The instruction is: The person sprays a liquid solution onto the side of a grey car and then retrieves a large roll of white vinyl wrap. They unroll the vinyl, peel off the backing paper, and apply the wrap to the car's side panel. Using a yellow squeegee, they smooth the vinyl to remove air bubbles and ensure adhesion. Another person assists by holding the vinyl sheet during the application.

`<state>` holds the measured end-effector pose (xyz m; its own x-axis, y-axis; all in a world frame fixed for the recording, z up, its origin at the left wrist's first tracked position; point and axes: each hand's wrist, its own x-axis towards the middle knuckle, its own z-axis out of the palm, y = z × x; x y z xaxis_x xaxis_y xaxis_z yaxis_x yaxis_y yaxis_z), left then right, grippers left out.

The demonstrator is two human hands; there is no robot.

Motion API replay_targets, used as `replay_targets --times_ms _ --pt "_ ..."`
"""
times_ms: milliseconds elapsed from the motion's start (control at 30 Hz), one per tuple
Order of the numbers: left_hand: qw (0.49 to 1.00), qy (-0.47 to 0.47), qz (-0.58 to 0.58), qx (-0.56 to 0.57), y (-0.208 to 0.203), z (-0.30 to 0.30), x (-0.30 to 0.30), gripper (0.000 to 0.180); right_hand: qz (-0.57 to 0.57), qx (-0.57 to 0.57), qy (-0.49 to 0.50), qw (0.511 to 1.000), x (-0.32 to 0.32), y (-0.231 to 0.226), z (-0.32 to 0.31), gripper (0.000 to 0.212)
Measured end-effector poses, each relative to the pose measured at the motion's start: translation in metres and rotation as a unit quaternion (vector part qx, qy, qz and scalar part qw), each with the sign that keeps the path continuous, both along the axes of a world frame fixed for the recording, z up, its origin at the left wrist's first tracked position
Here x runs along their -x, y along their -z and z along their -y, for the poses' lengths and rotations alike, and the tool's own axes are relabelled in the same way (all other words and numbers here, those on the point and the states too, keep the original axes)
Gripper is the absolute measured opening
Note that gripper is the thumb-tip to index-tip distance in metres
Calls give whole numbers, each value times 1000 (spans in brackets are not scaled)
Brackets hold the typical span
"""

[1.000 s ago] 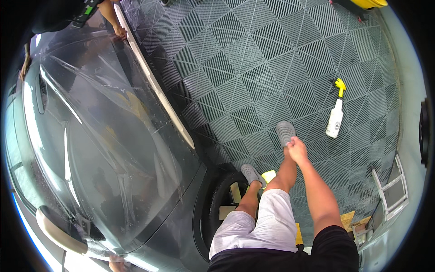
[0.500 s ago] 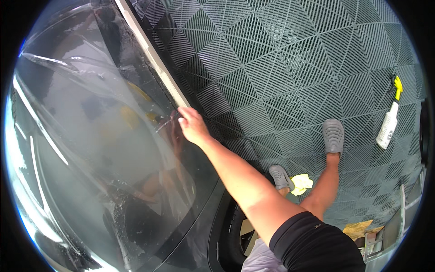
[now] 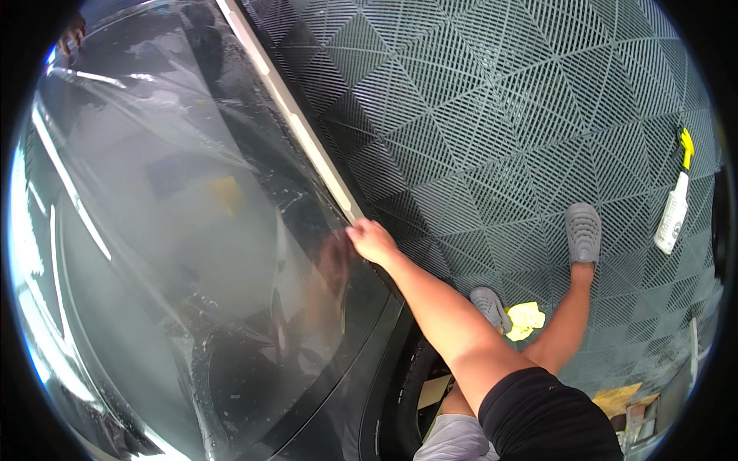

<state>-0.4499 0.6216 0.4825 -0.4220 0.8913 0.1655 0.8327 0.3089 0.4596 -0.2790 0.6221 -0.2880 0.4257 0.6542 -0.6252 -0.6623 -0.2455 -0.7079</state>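
Note:
My right hand (image 3: 372, 241) is closed at the edge of a dark glossy car panel (image 3: 254, 338), its fingers bent over the rim. Wrinkled, wet-looking clear film (image 3: 207, 223) covers much of that panel, and its border appears to lie under my fingertips. A pale narrow strip (image 3: 307, 142) runs along the panel's edge, from the top of the view down to my fingers. My left hand does not show.
Another hand (image 3: 73, 34) shows at the far upper left. Dark ribbed floor tiles (image 3: 500, 146) lie to the right. A white spray bottle (image 3: 673, 215) with a yellow head and a crumpled yellow cloth (image 3: 526, 319) lie there. Below my forearm is a tyre (image 3: 388, 399).
My right hand has slid nearer along the panel's edge, and more of the pale strip shows behind it. The view has shifted slightly. Another hand has appeared at the upper left.

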Motion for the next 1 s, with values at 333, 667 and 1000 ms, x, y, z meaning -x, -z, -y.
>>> replay_targets --times_ms 333,667,1000 --pt "995 69 65 9 -33 -5 61 15 -96 43 -14 994 64 8 71 23" --pt "981 133 134 -47 -51 11 105 14 51 48 53 996 71 -8 72 21" --pt "980 136 143 -4 -41 19 59 4 88 136 -131 978 -32 -87 217 43"
